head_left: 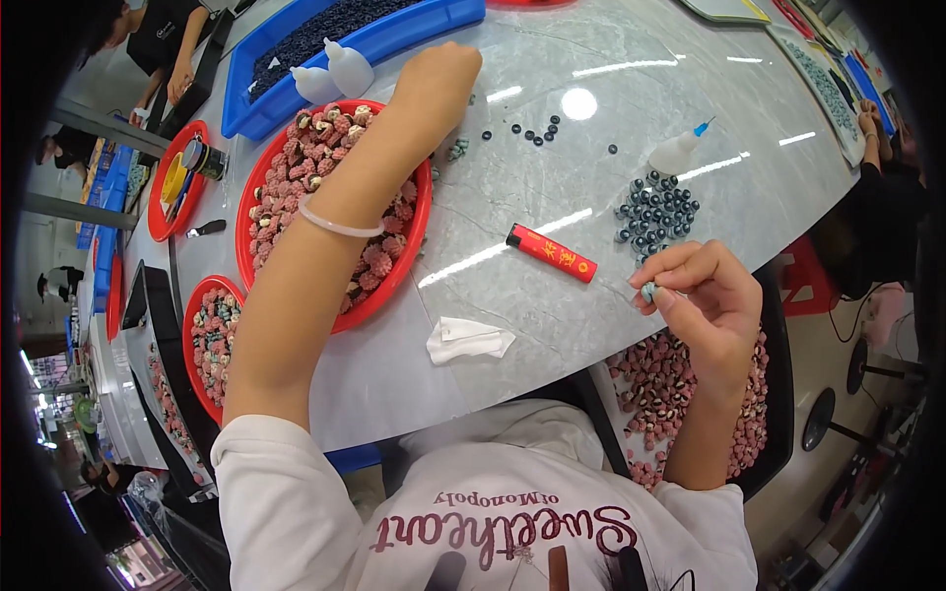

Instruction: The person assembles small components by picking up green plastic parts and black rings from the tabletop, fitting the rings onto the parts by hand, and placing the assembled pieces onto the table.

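My left hand reaches far across the table, beyond a red round tray heaped with pink, knobbly flower-like pieces. Its back faces up and hides the fingers, so I cannot see what they hold. A pale bangle sits on that forearm. Near the table's front edge, my right hand pinches a small teal-and-white piece between thumb and fingertips. Just beyond it lies a cluster of small teal pieces with glossy dark tops. Several black rings are scattered between the two hands.
A white squeeze bottle with a blue needle tip stands behind the cluster. A red cylinder and a folded white tissue lie mid-table. A blue bin holds dark rings, with two white bottles beside it. Other people work around the table.
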A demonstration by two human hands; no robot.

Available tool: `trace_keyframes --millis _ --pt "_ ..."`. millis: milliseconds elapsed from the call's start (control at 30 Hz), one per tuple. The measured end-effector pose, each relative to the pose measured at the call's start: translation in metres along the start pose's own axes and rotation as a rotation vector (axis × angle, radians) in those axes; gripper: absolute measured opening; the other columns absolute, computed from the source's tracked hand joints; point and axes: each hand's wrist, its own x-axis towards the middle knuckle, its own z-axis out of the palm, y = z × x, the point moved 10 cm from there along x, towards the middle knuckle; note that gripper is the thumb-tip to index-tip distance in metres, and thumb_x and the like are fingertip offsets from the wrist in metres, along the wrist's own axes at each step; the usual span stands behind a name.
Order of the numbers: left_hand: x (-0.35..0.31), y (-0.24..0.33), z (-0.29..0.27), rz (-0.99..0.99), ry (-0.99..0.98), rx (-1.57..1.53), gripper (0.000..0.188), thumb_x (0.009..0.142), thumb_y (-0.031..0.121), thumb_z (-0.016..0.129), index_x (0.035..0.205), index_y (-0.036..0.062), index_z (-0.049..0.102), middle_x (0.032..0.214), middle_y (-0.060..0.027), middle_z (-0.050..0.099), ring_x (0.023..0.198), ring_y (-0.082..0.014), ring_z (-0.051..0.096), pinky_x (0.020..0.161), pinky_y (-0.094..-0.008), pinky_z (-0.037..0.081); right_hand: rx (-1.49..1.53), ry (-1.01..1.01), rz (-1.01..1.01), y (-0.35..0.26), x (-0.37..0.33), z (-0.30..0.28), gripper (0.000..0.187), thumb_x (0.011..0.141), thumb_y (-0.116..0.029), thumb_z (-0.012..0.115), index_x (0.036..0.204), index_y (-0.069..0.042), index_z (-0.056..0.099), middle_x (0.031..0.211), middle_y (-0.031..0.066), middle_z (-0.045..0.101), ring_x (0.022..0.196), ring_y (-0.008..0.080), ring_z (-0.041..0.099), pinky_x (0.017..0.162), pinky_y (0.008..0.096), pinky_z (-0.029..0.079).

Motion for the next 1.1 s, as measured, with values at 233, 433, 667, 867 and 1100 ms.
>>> trace_keyframes --millis 233,433,667,867,1100 --pt "0.019 -0.003 0.002 0.200 -0.014 -0.127 0.011 0.070 -0.001 0.054 0.079 -0.0005 0.060 0.077 -0.0154 0.061 0.074 -0.0319 0.059 0.066 -0.0368 0.046 0.003 0.005 -0.006 0.001 -0.006 -0.003 0.010 0.071 0.009 0.055 0.077 0.002 0.051 0.084 0.0155 0.060 0.073 0.0136 0.057 0.068 0.0251 0.047" --pt "0.019 -0.031 -0.011 0.058 0.075 -0.296 0.012 0.072 0.010 0.059 0.083 0.0066 0.064 0.081 -0.0130 0.064 0.076 -0.0293 0.061 0.067 -0.0370 0.048 -0.022 0.042 -0.038 0.000 -0.011 -0.010 0.007 0.073 0.003 0.054 0.079 0.003 0.050 0.083 0.0167 0.058 0.067 0.0136 0.055 0.062 0.0242 0.047" --pt "0.020 -0.013 -0.004 -0.043 -0.116 -0.011 0.014 0.072 0.015 0.061 0.082 0.0058 0.064 0.080 -0.0131 0.064 0.075 -0.0295 0.062 0.065 -0.0388 0.049 -0.019 0.095 -0.039 0.005 -0.009 -0.018 0.016 0.073 0.005 0.055 0.089 0.004 0.057 0.091 0.0110 0.053 0.068 0.0140 0.056 0.060 0.0243 0.046" --pt "0.029 0.001 -0.009 0.091 -0.063 0.156 0.015 0.068 0.016 0.063 0.077 0.0037 0.063 0.078 -0.0156 0.063 0.075 -0.0304 0.062 0.063 -0.0394 0.050 0.038 0.155 -0.026 0.008 -0.011 -0.024 0.016 0.073 0.004 0.057 0.090 0.003 0.058 0.093 0.0106 0.053 0.071 0.0140 0.057 0.060 0.0244 0.047" --pt "-0.009 0.030 -0.047 -0.081 -0.085 -0.554 0.023 0.070 0.023 0.059 0.077 0.0006 0.061 0.071 -0.0135 0.062 0.067 -0.0267 0.059 0.062 -0.0363 0.045 0.140 0.184 -0.031 0.013 -0.017 -0.031 0.019 0.075 -0.004 0.062 0.092 0.002 0.058 0.099 0.0135 0.057 0.074 0.0147 0.056 0.064 0.0243 0.046"
